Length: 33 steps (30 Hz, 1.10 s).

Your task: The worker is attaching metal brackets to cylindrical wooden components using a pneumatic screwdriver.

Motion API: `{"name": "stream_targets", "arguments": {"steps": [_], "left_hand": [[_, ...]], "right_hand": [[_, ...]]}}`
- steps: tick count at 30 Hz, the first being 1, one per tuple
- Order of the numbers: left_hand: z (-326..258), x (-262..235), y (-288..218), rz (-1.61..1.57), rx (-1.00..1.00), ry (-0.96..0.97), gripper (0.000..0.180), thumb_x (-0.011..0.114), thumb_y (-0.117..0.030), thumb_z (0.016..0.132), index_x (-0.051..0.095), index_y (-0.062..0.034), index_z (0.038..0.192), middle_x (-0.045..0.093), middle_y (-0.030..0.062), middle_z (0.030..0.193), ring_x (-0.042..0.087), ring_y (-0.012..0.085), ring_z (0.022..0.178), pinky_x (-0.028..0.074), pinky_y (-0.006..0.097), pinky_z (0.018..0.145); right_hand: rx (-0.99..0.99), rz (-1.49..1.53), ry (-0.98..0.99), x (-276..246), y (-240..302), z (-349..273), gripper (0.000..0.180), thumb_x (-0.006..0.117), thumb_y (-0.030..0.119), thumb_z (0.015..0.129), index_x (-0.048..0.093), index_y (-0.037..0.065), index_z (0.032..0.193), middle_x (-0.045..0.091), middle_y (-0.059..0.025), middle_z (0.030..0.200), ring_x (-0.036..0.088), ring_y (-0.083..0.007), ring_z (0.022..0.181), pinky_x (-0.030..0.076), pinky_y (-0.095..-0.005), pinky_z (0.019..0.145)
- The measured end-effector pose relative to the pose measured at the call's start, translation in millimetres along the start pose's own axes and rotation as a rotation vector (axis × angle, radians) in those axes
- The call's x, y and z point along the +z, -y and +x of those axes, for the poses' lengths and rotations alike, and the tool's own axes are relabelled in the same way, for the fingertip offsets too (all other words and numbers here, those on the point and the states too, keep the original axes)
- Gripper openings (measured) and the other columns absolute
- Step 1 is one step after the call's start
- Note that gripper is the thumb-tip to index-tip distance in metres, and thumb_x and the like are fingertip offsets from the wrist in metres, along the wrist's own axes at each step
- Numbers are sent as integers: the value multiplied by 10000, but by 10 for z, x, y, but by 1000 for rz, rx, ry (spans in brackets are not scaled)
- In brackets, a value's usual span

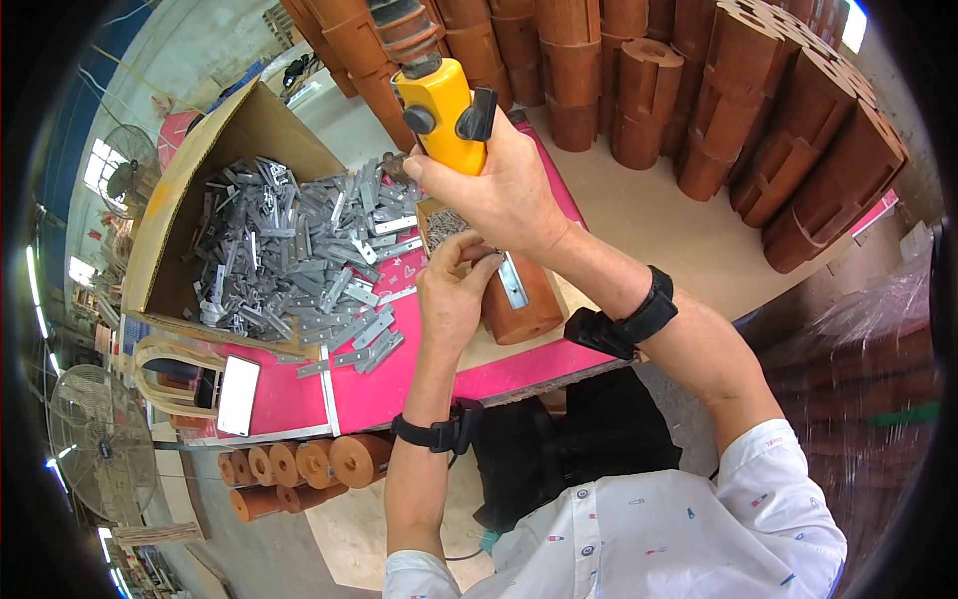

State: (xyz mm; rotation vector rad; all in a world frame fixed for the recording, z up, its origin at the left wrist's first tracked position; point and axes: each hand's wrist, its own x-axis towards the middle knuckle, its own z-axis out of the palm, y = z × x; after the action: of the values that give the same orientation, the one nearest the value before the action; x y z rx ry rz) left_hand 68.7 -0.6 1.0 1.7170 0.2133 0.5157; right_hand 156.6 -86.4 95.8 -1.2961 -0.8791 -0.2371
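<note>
Item 1: R. hand (504,200), raised in front of L. hand, wrapped round yellow power tool (446,115); thumb along near side, grip closed firmly on body. Tool has blk. knobs & ribbed brown upper pt.

Item 2: L. hand (451,290), low over bench, at upper L. side of wood cylinder (527,321); thumb & fingertips drawn close by upper end of metal strip (514,283). Can't tell if anything is pinched betw. them.

Item 3: cylinder, reddish-brn., lying on bench nr. front edge, strip lengthwise on its upper face.

Item 4: sm. open box (422,222) w/ many sm. metal pcs. (446,226), just beyond L. hand.

Item 5: lg. cardboard box (165,235), on its side, L. of hands; grey metal strips (299,240), qty. many, heaped in it & spilling onto pink benchtop (429,374).

Item 6: phone (239,394), white-faced, nr. bench's front L. edge.

Item 7: brn. cylinders (649,105), stacked upright, far side & R.

Item 8: blk. straps (439,434), 1 ea. forearm.
</note>
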Motion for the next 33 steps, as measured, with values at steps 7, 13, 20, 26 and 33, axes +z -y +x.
{"name": "stream_targets", "arguments": {"steps": [7, 13, 20, 26, 33], "left_hand": [[-17, -7, -32, 12, 3, -2, 256, 679, 30, 789, 642, 27, 1042, 681, 113, 963, 665, 156, 870, 528, 282, 775], [-33, -46, -58, 147, -47, 48, 425, 746, -48, 730, 607, 5, 1128, 633, 123, 1056, 624, 201, 983, 492, 331, 875], [-306, -74, -189, 292, 30, 344, 1213, 894, -194, 538, 152, -87, 1492, 277, 146, 1447, 306, 307, 1348, 290, 410, 1114], [-323, -65, -48, 192, 7, 299, 1240, 902, -206, 532, 134, -93, 1498, 295, 152, 1435, 311, 314, 1353, 290, 419, 1119], [-329, -41, -69, 191, -47, 291, 1252, 900, -197, 532, 114, -104, 1502, 283, 168, 1439, 316, 325, 1349, 298, 424, 1116]], "right_hand": [[20, -33, 33, 3, 9, -24, 337, 722, 185, 816, 539, 25, 1048, 651, -32, 871, 613, -105, 795, 496, -274, 723], [61, -53, 59, -15, 13, -39, 354, 716, 185, 821, 527, 24, 1072, 649, -38, 893, 616, -111, 835, 494, -276, 755], [-43, 54, 43, 15, -66, -43, 445, 713, 199, 782, 448, 9, 1084, 638, -156, 866, 651, -325, 807, 498, -389, 726], [-15, 34, 82, 24, -55, -50, 466, 711, 183, 782, 439, 6, 1117, 638, -154, 872, 652, -327, 808, 502, -393, 724], [-37, -32, 97, -6, -15, -53, 459, 710, 172, 780, 427, 14, 1105, 638, -161, 871, 656, -330, 774, 511, -388, 681]]}}
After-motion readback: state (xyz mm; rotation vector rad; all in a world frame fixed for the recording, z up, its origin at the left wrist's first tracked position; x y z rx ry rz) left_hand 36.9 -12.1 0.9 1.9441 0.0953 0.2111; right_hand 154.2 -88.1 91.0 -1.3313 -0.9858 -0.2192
